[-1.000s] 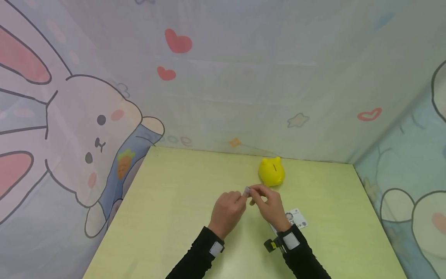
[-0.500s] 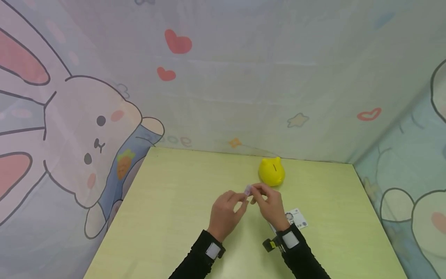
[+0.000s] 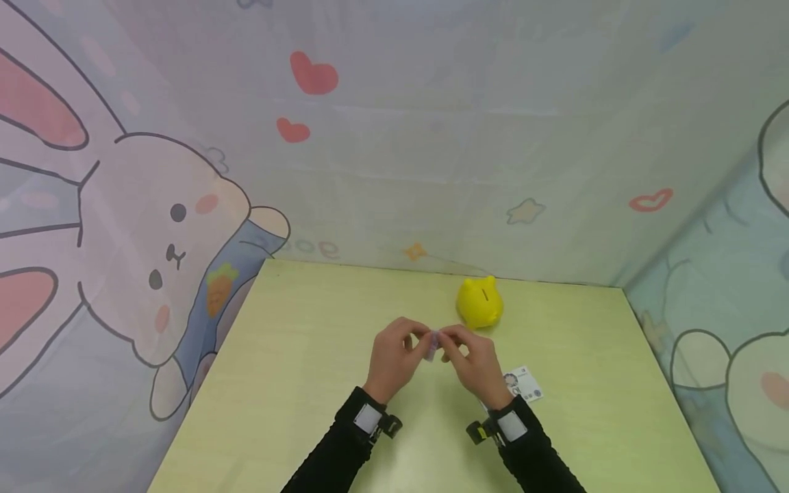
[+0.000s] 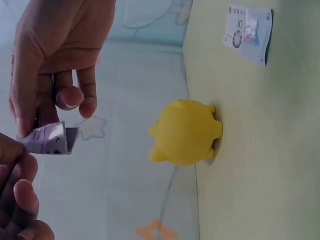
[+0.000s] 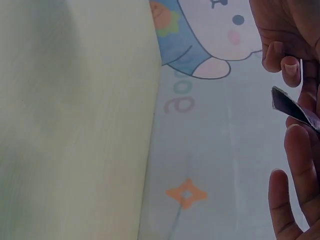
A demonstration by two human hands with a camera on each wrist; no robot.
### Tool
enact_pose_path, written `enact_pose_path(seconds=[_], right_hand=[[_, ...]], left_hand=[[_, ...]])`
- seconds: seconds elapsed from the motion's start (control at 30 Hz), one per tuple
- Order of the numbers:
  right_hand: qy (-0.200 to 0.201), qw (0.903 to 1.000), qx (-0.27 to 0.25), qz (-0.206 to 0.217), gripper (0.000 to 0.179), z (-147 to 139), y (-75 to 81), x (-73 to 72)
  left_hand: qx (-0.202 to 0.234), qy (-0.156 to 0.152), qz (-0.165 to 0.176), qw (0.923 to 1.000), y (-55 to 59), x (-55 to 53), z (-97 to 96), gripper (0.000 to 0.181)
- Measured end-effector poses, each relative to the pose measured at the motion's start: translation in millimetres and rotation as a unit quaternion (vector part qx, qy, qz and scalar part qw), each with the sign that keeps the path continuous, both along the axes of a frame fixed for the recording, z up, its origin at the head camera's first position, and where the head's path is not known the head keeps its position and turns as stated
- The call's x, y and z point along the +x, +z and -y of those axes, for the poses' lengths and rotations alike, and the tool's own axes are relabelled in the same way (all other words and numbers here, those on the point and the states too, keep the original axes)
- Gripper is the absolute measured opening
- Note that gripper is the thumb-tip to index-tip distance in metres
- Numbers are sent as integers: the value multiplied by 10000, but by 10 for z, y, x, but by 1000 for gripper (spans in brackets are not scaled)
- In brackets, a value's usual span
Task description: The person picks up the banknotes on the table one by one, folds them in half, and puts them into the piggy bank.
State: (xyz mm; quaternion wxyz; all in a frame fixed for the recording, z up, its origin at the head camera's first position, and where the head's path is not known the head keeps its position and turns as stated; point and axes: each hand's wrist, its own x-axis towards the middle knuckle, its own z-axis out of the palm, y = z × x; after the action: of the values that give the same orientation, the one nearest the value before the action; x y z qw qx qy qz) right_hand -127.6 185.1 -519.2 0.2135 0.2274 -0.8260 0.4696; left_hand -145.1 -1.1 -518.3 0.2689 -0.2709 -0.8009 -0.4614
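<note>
Watching from head view: left hand (image 3: pixel 394 359) and right hand (image 3: pixel 476 361) both clamped on folded purplish note (image 3: pixel 431 348) — thumb and finger pinching from its 9 and 3 o'clock, note held up over worktop (image 3: pixel 320 315). Left wrist view shows me printed side, fold gaping. Yellow piggy bank (image 3: pixel 479 303), slot on top, stands about 2 o'clock of folded note, near far edge. Pale banknote (image 3: pixel 524 385) marked 10 lies at bank's 5 o'clock — partly hidden by right wrist (image 3: pixel 501 397), I see.
</note>
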Motion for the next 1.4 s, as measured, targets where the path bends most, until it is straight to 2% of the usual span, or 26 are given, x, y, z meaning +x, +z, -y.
enact_pose_path(seconds=[0.27,0.43,0.9,1.23,1.4], right_hand=[[-233,9987,419,-160,10,21,-3,-2],[-297,9977,530,-301,12,18,-23,1],[-187,9989,210,-362,15,8,-38,-8],[-186,9995,-57,-263,14,13,-36,-11],[-203,9992,-318,-94,13,13,-62,-15]], left_hand=[[73,-178,145,9997,-2,1,18,4],[156,-191,235,9994,-68,-6,29,7],[82,-322,530,9980,-197,20,38,8],[265,-387,516,9976,-346,43,34,6],[399,-437,688,9959,-382,66,40,7]])
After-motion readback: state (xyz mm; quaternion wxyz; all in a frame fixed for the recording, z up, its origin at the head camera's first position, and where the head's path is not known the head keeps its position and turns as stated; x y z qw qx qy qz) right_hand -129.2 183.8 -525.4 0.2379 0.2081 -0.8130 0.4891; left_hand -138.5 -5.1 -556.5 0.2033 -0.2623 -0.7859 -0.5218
